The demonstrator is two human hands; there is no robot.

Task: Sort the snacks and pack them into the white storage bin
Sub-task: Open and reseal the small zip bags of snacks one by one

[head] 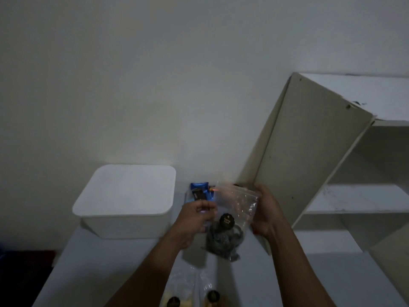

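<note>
Clear plastic packets lie nearest on the white table. Past them, both hands hold up a clear zip bag with dark snacks inside. The right hand curls its fingers round the right edge, and the blurred left hand seemingly pinches the left. Beyond, blue snack packets lie just beside the lidded white storage bin.

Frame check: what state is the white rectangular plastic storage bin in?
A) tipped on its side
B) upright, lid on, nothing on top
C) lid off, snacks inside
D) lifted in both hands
B: the white rectangular plastic storage bin stands upright on the surface, its flat lid closed and bare.
</note>
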